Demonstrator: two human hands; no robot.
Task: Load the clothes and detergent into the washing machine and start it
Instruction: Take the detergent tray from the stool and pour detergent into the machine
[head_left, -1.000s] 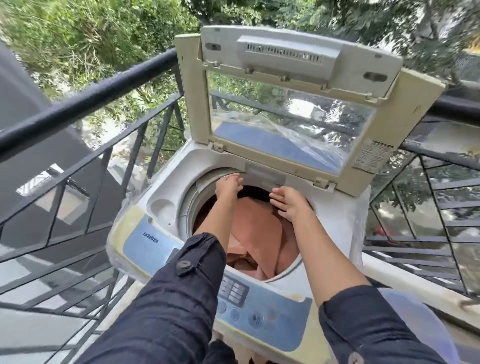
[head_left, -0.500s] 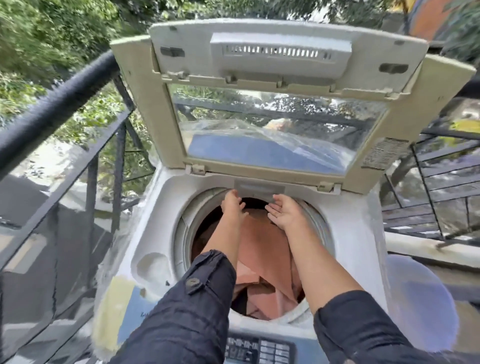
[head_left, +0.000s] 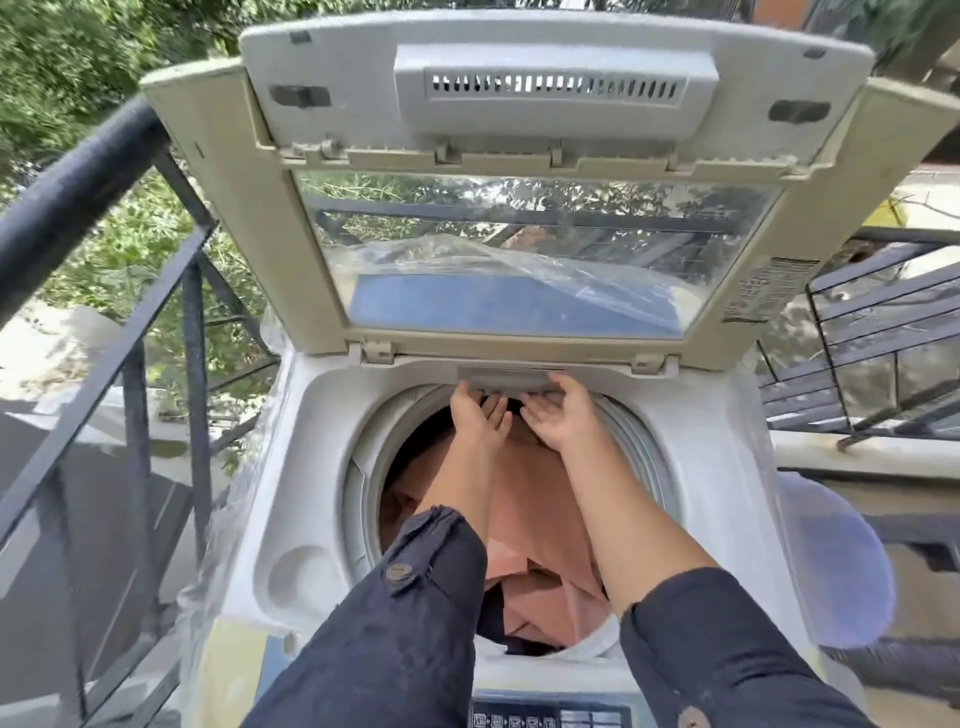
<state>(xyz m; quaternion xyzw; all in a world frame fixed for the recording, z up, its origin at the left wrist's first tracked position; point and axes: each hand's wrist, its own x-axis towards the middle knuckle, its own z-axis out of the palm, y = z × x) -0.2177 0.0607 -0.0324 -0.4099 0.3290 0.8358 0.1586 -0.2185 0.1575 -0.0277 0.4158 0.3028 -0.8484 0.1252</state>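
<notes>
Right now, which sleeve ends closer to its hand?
The left sleeve: its cuff stops nearer the left hand; the right sleeve leaves much more forearm bare.
</notes>
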